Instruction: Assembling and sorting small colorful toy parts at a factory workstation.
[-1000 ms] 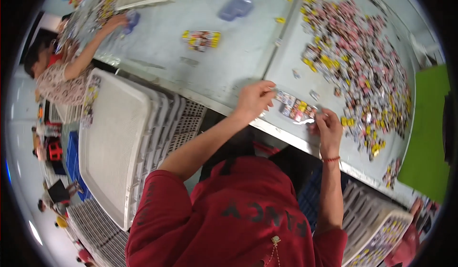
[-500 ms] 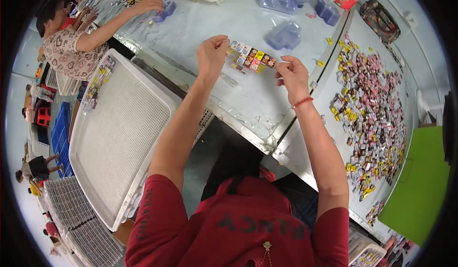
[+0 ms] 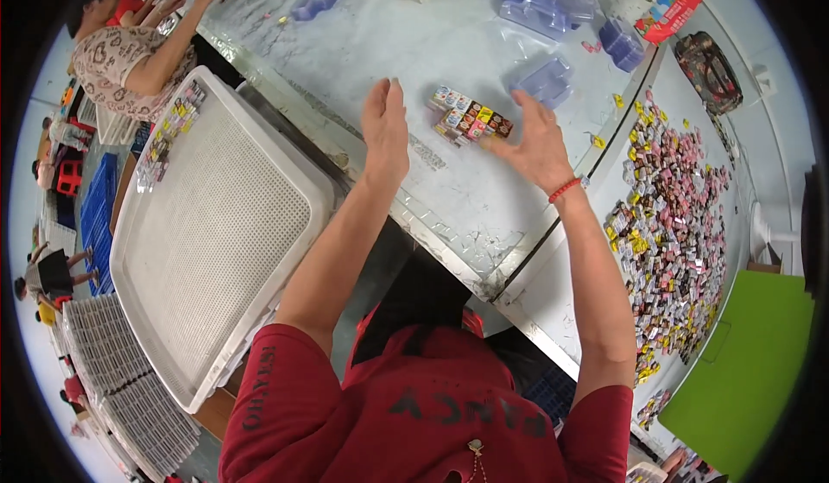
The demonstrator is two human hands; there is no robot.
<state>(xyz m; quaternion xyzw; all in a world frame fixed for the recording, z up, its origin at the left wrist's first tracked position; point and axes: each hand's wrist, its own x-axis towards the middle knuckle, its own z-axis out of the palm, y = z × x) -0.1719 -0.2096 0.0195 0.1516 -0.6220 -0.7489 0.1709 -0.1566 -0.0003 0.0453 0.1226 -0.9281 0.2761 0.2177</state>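
On the table in front of me lies a compact block of small printed boxes (image 3: pixel 471 119), set in rows of white, brown, yellow and pink. Clear plastic seems to show along its near side. My left hand (image 3: pixel 386 129) is held to the left of it, fingers straight and close together, with nothing in it. To the right is my right hand (image 3: pixel 537 148), fingers and thumb spread; its thumb tip is at the block's right end, and whether it touches I cannot tell. Just behind the block sits an empty blue clear plastic tray (image 3: pixel 542 82).
A large white perforated tray (image 3: pixel 216 215) stands at my left, with filled packs (image 3: pixel 173 133) in its far corner. Many loose small boxes (image 3: pixel 673 233) cover the right-hand table. More blue trays (image 3: pixel 535 12) lie at the back. A co-worker (image 3: pixel 129 64) sits at far left.
Both hands were closed at the block's two ends; now their fingers have opened and the left is drawn away. The co-worker's hand has left the blue tray at the far left.
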